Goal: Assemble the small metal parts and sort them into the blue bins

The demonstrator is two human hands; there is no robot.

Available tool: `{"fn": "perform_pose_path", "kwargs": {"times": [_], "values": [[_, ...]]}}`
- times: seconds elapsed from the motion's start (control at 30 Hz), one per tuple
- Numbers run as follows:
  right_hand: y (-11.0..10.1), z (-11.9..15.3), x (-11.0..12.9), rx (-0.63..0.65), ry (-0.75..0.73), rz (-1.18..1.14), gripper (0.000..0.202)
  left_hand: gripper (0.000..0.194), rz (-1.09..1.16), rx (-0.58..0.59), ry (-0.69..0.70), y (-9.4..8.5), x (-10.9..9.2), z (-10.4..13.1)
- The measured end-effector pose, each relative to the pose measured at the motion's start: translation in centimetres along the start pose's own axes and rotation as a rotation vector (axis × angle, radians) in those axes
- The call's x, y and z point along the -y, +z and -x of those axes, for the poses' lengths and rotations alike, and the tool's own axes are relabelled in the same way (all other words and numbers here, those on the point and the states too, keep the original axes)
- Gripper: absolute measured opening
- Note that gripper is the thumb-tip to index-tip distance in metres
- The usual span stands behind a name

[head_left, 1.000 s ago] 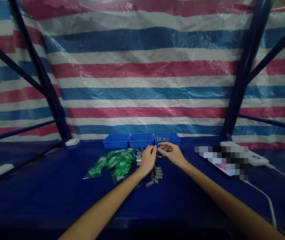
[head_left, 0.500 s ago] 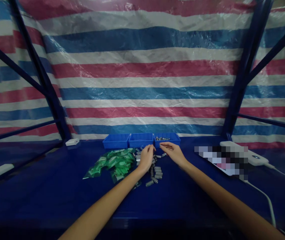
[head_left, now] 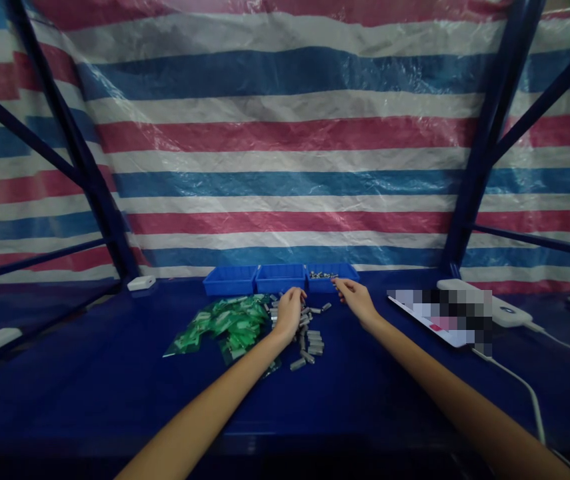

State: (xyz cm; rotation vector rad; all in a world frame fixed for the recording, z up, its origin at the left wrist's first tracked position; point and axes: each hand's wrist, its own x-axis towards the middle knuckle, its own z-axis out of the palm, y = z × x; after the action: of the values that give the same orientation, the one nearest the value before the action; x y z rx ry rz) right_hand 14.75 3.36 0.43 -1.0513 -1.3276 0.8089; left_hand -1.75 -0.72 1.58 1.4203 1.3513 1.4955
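Note:
My left hand (head_left: 291,313) is closed, its fingers curled over a pile of small grey metal cylinders (head_left: 315,343); whatever it holds is hidden. My right hand (head_left: 357,300) is pinched at the front of the right blue bin (head_left: 322,287), thumb and forefinger together. Something tiny may be at those fingertips, too small to name. Inside that bin lie several small metal pieces (head_left: 322,275). Left of my left hand spreads a heap of green items in clear plastic bags (head_left: 237,323).
Two more blue bins, the left (head_left: 229,283) and the middle (head_left: 281,283), stand in the row. At right lie a blurred-out phone-like device (head_left: 457,341), a white power bank (head_left: 515,317) and a white cable (head_left: 535,400). A small white box (head_left: 141,283) sits back left.
My right hand has moved right, away from my left hand, and its fingertips are now at the right bin's front. My left hand stays over the cylinders. The view has shifted slightly.

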Motion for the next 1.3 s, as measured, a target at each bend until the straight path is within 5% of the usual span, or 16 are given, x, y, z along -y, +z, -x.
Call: {"fn": "perform_pose_path", "kwargs": {"times": [0.47,0.63,0.93,1.3], "values": [[-1.4,-1.2,0.2,0.033,-0.017,0.047,0.037,0.021,0.005,0.006,-0.034,0.3,0.2,0.1],[-1.5,-1.3,0.8,0.259,-0.088,-0.178,0.052,0.020,0.034,-0.026,-0.064,0.2,0.3,-0.1],[-0.1,1.3,1.1,0.638,-0.299,0.304,0.023,0.016,0.127,-0.098,-0.142,0.2,0.0,-0.1],[0.5,2.1,0.7,0.668,-0.468,0.452,0.019,0.015,0.122,-0.081,-0.173,0.3,0.2,-0.1]]}}
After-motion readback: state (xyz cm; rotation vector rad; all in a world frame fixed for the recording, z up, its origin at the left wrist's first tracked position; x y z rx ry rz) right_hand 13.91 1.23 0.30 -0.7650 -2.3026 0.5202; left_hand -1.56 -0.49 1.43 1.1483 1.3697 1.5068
